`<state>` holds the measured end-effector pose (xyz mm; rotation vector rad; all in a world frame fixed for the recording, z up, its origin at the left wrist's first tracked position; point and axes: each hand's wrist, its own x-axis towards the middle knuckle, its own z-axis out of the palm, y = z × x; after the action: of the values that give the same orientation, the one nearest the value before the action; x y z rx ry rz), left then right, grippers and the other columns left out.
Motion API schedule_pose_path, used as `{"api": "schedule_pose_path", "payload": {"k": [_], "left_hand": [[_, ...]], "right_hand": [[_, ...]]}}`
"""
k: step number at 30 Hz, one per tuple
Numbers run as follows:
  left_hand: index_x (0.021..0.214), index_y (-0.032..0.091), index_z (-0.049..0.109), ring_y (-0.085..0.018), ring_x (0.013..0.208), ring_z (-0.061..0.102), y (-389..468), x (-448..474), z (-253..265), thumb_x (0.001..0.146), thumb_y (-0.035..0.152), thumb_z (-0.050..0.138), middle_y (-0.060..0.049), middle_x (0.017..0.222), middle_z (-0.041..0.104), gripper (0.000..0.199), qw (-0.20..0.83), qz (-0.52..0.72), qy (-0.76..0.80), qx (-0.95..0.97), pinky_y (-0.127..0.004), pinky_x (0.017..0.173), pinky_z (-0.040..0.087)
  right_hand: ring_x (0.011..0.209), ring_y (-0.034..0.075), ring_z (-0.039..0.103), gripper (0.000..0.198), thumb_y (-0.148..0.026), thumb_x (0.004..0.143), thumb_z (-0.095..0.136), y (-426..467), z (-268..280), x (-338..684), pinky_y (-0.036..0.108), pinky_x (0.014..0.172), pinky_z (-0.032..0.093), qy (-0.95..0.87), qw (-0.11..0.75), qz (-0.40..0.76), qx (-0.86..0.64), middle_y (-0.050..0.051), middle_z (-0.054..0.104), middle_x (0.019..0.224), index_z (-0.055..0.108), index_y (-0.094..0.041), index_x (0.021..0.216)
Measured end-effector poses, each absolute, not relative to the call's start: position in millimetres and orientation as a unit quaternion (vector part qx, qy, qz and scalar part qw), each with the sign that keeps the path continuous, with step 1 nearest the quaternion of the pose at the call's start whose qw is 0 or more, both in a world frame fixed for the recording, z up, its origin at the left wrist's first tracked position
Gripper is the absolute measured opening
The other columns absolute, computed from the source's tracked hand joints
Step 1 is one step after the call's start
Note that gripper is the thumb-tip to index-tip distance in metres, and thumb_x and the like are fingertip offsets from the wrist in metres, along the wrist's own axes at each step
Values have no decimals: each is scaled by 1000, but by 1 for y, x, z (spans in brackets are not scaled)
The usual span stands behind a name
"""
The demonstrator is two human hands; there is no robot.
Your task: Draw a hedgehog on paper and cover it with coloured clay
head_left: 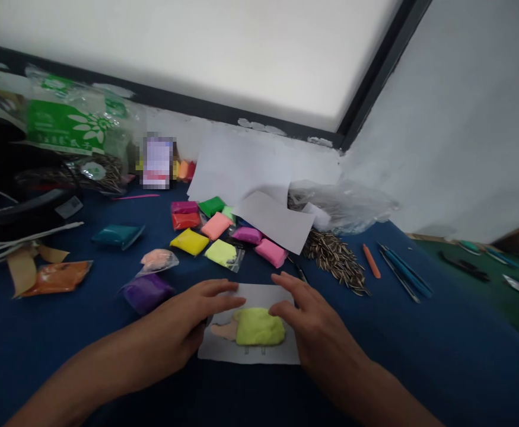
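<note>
A small sheet of white paper (223,354) lies in front of me on the blue table. On it is a flattened yellow-green clay block (260,327), with a beige clay piece (225,330) joined at its left side. Two small drawn legs show below the block. My left hand (192,314) rests at the paper's left edge with its fingers stretched over it. From the other side my right hand (310,317) reaches over the right edge, its fingers apart and one fingertip at the block's upper right corner. Parts of both hands' undersides are hidden.
Packets of coloured clay, such as yellow (190,242), purple (147,293) and orange (59,277), lie beyond and left. A heap of sunflower seeds (334,261), an orange stick (371,261) and blue tweezers (405,271) are at right. White sheets (241,163) lie at the back.
</note>
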<state>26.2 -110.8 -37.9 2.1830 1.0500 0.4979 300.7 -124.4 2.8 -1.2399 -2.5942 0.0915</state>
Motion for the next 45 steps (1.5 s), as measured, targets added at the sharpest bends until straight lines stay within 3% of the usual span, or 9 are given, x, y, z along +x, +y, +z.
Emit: {"api": "schedule_pose_path", "payload": {"k": [6,12,18,22,25,28,31,36,45], "left_hand": [[139,39,58,-26,146,42,-112,25,-48,78,-4,40,3,160,42,77,286,210,375,856,-50,116,40],[139,38,57,-27,145,43,-111,25,-44,82,-3,38,1,160,43,73,264,198,363,871,-49,113,44],[150,42,44,-28,144,44,-113,26,-40,81,-2,39,2,161,43,81,233,195,373,877,-51,111,45],[153,43,37,-27,144,44,-115,26,-39,84,-2,40,3,162,40,83,216,145,373,890,-48,110,47],[153,42,37,-27,145,43,-116,25,-37,86,-2,39,2,163,38,80,203,146,371,894,-48,110,46],[152,43,40,-28,144,44,-116,27,-35,86,-2,40,2,163,39,80,191,139,369,899,-49,110,46],[149,43,45,-28,144,45,-115,28,-34,81,-5,40,0,163,39,83,186,130,362,904,-50,109,47],[148,43,48,-29,143,46,-115,29,-32,77,-6,41,0,162,40,86,200,136,366,898,-50,111,45],[146,43,51,-30,143,46,-116,28,-34,78,-5,44,2,162,40,83,231,169,360,888,-50,113,43]], "right_hand": [[131,39,57,49,11,79,50,-118,-1,314,56,98,55,-902,91,20,-421,27,57,143,72,-11,117],[138,46,47,48,-8,93,59,-126,9,315,61,101,51,-912,-12,50,-407,31,40,155,60,-15,141],[142,45,41,52,-15,94,58,-130,19,310,60,106,47,-902,-68,102,-414,30,33,158,54,-15,146],[146,45,35,64,-17,89,67,-135,19,313,61,109,43,-906,-61,88,-409,25,28,162,49,-26,150],[144,48,35,71,-29,86,73,-139,22,313,62,106,45,-906,-93,112,-398,26,30,161,47,-26,152],[143,50,36,65,-39,92,66,-141,24,312,64,104,46,-904,-121,114,-393,29,32,159,47,-22,152],[143,48,35,61,-41,97,60,-142,22,311,62,105,47,-913,-110,91,-382,30,31,159,45,-20,153],[145,49,30,71,-43,92,66,-142,12,308,65,107,43,-925,-58,63,-371,30,28,160,39,-25,156],[145,46,35,60,-32,93,65,-143,3,303,62,108,44,-923,-20,49,-380,26,36,159,49,-22,149]]}}
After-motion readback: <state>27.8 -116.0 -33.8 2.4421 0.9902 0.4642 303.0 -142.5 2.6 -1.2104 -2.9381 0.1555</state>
